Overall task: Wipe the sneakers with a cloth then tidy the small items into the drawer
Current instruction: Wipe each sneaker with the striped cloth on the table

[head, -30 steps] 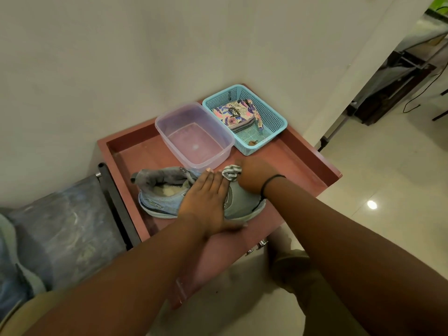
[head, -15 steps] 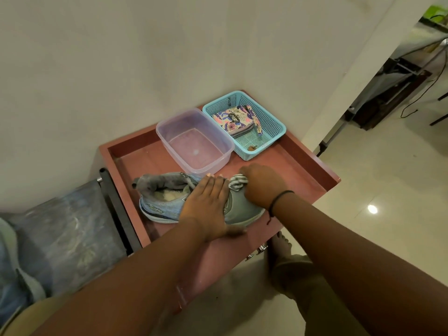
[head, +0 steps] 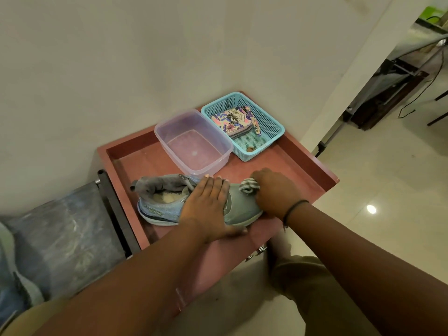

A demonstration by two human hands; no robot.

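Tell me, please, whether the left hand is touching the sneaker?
Touching. The head view shows the left hand lying flat across the sneaker, fingers straight, with no gap visible.

The left hand (head: 206,202) hides the sneaker's (head: 164,204) laces; a small brown item (head: 250,148), perhaps a clip, is indistinct.

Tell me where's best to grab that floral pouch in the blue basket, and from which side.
Probably from straight above, pinching the floral pouch across its two long edges. It lies flat, leaning toward the back of the blue mesh basket, whose walls block any sideways approach. Its strap hangs along the right side toward the front, so it could serve as a second handle.
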